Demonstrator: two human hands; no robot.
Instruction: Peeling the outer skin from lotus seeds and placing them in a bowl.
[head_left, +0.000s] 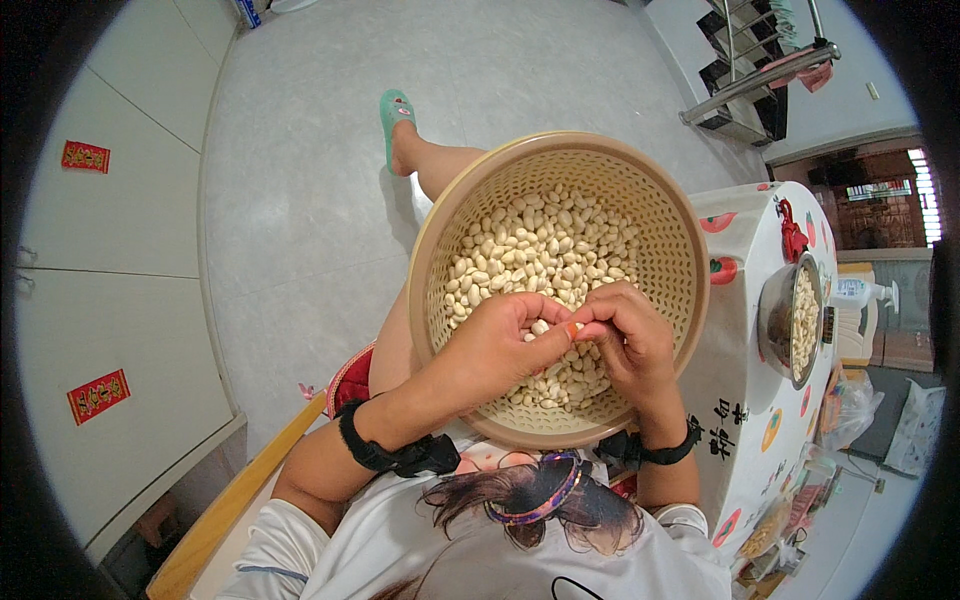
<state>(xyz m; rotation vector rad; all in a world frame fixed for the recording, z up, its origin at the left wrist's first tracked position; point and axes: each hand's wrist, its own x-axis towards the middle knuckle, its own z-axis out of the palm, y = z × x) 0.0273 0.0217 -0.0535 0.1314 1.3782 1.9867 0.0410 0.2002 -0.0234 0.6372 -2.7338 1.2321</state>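
Observation:
A tan plastic colander (675, 285) rests on the person's lap, holding a heap of pale peeled peanuts (547, 240). Above its near half, my left hand (517, 330) is cupped with a few peanuts (538, 328) in the palm. Its thumb and my right hand's (630, 330) fingertips meet around one small peanut. An orange bit shows at the left thumb's tip; whether it is a nail or something else, I cannot tell. Black straps are around both wrists.
At the right stands a table with a patterned cloth (727, 315), bearing a metal bowl (776, 322) of peanuts, a red object (793, 232) and plastic bags. White cabinets (127, 225) line the left. A metal stair rail (757, 82) is at the upper right.

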